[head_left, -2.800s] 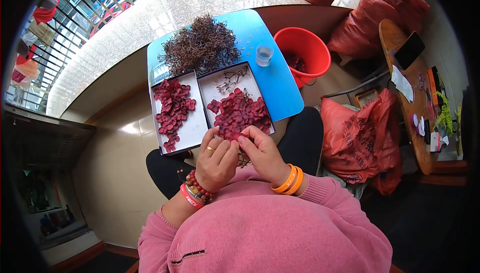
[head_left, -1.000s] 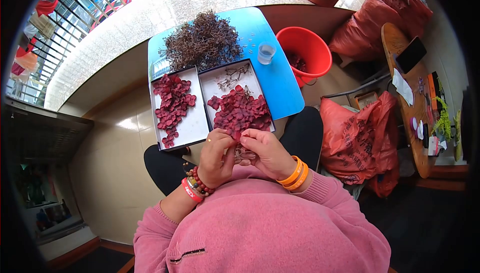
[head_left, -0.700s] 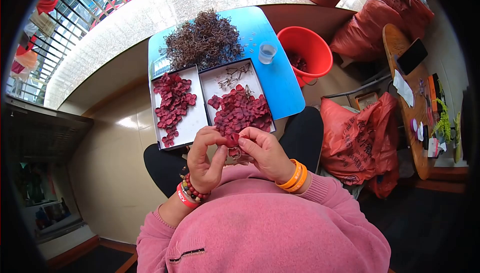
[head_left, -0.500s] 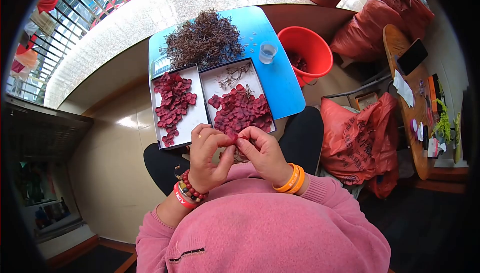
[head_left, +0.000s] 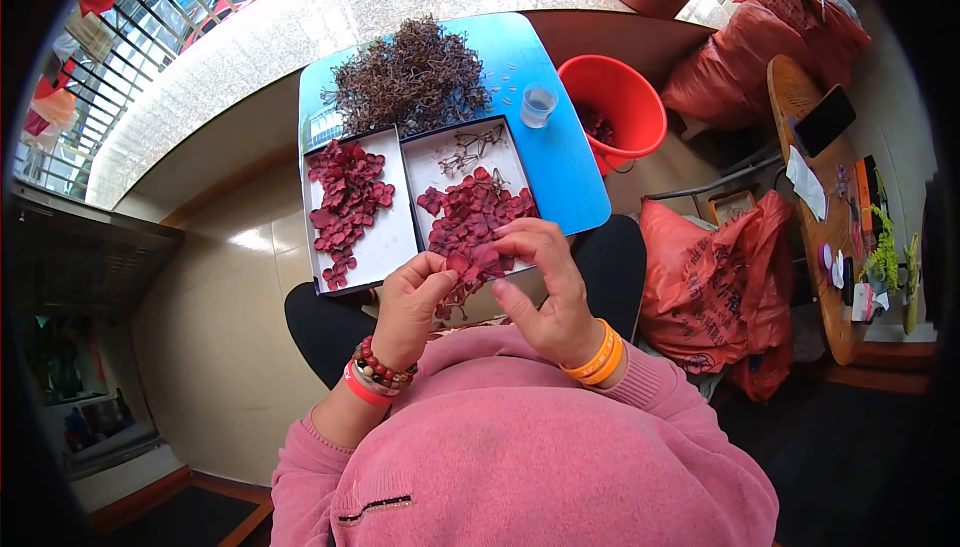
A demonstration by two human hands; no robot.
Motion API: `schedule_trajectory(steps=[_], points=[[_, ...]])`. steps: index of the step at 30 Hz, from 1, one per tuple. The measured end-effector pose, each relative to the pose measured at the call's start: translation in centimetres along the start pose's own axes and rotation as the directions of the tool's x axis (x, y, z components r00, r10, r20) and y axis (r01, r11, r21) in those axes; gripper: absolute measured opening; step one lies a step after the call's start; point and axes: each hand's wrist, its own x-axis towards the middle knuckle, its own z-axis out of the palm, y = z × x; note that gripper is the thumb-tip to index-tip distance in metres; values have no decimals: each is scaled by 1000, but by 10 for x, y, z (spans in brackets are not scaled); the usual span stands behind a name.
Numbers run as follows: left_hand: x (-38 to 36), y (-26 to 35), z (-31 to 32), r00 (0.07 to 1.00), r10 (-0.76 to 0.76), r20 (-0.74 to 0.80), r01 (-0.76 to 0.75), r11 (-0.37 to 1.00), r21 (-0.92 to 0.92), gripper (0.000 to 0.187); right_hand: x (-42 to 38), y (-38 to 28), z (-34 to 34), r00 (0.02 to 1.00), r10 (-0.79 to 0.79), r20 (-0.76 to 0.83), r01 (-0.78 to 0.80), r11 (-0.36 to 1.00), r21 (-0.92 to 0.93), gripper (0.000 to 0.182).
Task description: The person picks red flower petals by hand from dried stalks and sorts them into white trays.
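I sit in what looks like a home's balcony — barred railing, hanging cloths, speckled ledge, tiled floor.

I count two hands, one left hand and one right hand, both mine. Before me there is one blue table, and on it two shallow boxes with two heaps of red petals, one in each (the single petals overlap too much for me to number). I make it one pile of brown stems, one clear cup, one red bucket and one phone. I wear two orange bands and one red band.
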Motion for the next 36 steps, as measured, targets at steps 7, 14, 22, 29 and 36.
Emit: schedule_trajectory(steps=[7,14,22,29,36], points=[[3,-10,-3,1000,-13,7,13,1000,-26,4,-6,10,12,990,-10,138,-1,997,76,23],[-5,-1,5,953,294,-66,-285,951,123,8,-10,19,13,951,307,36,-301,895,328,9],[-1,10,3,955,246,165,-264,959,103,15,-8,13,14,959,282,4,-276,935,224,8],[-1,-3,11,906,350,239,-410,866,286,17,-8,9,12,913,401,73,-406,879,249,8],[7,-2,3,990,-22,137,12,997,77,15,-10,13,13,884,443,151,-468,819,333,14]])
